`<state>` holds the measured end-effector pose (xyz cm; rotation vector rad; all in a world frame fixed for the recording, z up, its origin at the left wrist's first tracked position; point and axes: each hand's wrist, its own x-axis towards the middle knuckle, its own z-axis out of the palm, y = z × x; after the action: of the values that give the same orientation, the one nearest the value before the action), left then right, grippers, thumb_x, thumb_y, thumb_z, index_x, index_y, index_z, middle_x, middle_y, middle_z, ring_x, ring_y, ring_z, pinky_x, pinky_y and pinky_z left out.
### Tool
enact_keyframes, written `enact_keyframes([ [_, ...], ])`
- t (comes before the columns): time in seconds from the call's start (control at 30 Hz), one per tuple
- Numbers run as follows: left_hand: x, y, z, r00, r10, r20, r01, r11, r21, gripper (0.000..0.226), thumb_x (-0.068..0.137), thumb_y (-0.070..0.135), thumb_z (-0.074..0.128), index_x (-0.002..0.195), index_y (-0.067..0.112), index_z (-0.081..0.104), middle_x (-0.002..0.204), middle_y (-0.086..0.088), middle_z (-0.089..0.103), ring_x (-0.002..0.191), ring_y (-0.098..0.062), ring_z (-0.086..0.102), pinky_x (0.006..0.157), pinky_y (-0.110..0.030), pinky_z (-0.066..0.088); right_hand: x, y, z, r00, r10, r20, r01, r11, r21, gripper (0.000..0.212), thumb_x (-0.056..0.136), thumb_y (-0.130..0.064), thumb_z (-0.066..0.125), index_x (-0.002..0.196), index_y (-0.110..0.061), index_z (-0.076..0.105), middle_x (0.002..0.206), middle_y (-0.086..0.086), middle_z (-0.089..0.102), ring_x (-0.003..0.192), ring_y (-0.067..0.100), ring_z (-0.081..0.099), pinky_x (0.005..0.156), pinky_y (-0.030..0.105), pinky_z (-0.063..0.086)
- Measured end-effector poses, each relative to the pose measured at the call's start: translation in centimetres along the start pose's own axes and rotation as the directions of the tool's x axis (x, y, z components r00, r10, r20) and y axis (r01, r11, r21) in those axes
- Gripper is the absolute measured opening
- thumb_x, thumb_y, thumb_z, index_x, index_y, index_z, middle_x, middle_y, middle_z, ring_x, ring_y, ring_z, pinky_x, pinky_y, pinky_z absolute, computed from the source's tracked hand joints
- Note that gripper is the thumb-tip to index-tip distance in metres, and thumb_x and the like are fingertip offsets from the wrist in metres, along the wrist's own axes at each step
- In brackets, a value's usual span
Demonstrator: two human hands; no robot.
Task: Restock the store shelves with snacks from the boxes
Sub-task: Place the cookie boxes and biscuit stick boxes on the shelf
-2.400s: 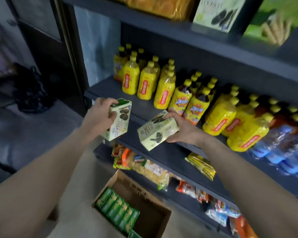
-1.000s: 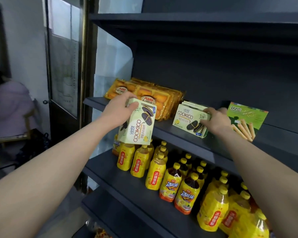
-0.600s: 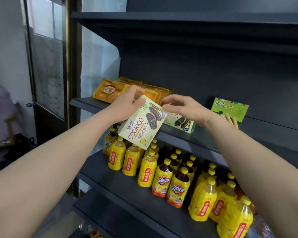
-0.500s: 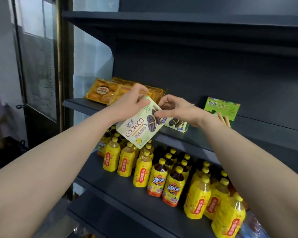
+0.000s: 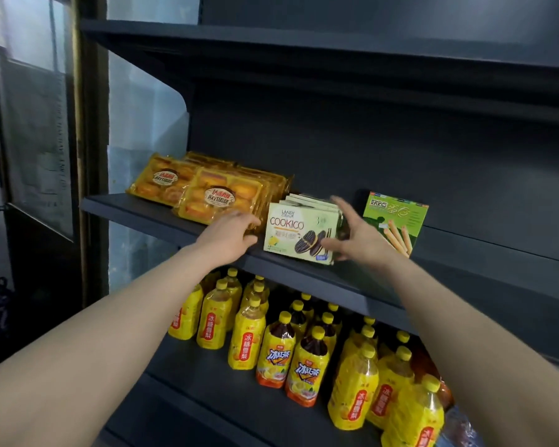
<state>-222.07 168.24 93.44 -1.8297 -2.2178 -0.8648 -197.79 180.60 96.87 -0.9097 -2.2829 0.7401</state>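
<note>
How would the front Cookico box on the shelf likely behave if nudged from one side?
The Cookico box looks like thin flat-faced cardboard, so probably stiff and light. It stands upright on a narrow edge, so it may tip forward; the boxes behind would likely stop a backward fall. On the smooth shelf it should slide, not roll.

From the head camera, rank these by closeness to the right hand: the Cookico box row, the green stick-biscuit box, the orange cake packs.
From the right hand:
1. Cookico box row, just left, by the fingertips.
2. Green stick-biscuit box, right, slightly behind the hand.
3. Orange cake packs, far left, beyond the Cookico boxes.
</note>
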Motion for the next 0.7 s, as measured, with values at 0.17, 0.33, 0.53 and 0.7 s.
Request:
enact_keyframes([
  [0.17,0.6,-0.4,2.9,0.999,0.008,0.053,-0.010,0.999,0.049,0.037,0.100,0.034,0.054,0.136,0.026,0.052,0.141,-0.001,0.051,0.127,-0.023,0.048,0.100,-0.039,0.042,1.6,1.0,1.5,0.986,-0.138,-0.098,0.070,0.860,-0.505,0.072,0.084,-0.040,0.073,0.144,-0.036,0.035,0.121,0.007,0.047,0.104,0.026,0.056,0.087,0.036,0.049],
  [0.33,1.8,-0.2,3.7,0.998,0.011,0.062,-0.015,0.998,0.066,0.034,0.102,0.035,0.049,0.135,0.026,0.053,0.137,-0.001,0.054,0.122,-0.024,0.051,0.094,-0.039,0.044,3.3,1.3,1.8,0.982,-0.159,-0.102,0.053,0.750,-0.660,0.073,0.084,-0.038,0.066,0.148,-0.024,0.034,0.145,0.009,0.036,0.127,0.032,0.045,0.093,0.042,0.050],
  [0.53,2.0,-0.4,3.7,0.995,0.025,0.092,-0.034,0.994,0.100,0.034,0.102,0.037,0.047,0.134,0.026,0.053,0.135,-0.002,0.055,0.119,-0.025,0.053,0.092,-0.041,0.047,3.3,1.5,2.4,0.958,-0.252,-0.139,0.046,0.610,-0.791,0.070,0.086,-0.055,0.057,0.146,-0.022,0.039,0.139,0.010,0.046,0.122,0.034,0.047,0.097,0.045,0.043],
  [0.7,0.6,-0.8,3.3,0.998,0.048,0.043,-0.051,0.995,0.089,0.033,0.101,0.035,0.050,0.132,0.026,0.054,0.135,0.001,0.055,0.120,-0.024,0.053,0.094,-0.043,0.048,1.7,1.1,3.2,0.914,-0.340,-0.223,0.019,0.583,-0.812,0.058,0.091,-0.051,0.054,0.139,-0.018,0.050,0.134,0.013,0.052,0.118,0.036,0.051,0.094,0.047,0.043],
])
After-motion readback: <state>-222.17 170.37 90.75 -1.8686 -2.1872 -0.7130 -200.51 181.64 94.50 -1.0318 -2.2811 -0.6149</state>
